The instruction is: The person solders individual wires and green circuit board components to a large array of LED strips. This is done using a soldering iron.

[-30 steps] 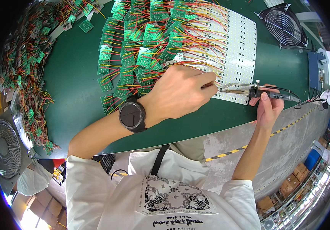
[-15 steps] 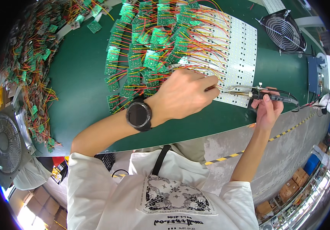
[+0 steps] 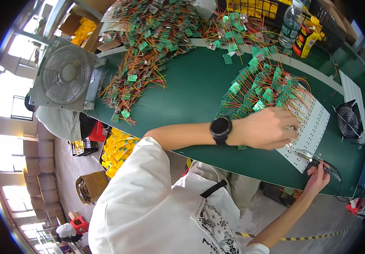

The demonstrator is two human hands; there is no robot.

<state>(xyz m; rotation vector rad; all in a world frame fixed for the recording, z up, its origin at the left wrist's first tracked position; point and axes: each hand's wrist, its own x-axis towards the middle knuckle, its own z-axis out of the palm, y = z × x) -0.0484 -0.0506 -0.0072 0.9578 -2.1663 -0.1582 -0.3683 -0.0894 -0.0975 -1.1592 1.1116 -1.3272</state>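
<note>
My right hand holds a soldering iron with a thin metal tube along it. Its tip points left, over the near part of a white perforated board. My left hand, a black watch on its wrist, is over the board's near left side. Its fingers are curled closed; their tips, and anything between them, are hidden. Beyond and beside that hand lie rows of small green circuit boards with red and yellow wires, many reaching onto the white board.
A heap of wired circuit boards covers the green table's far left. A bottle and a yellow-and-black container stand at the back. A small black fan is at right, a larger fan at left.
My view has swung left, so the table and hands appear farther right and the heap and large fan show more fully. Both hands remain at the white board, the right still gripping the soldering iron.
</note>
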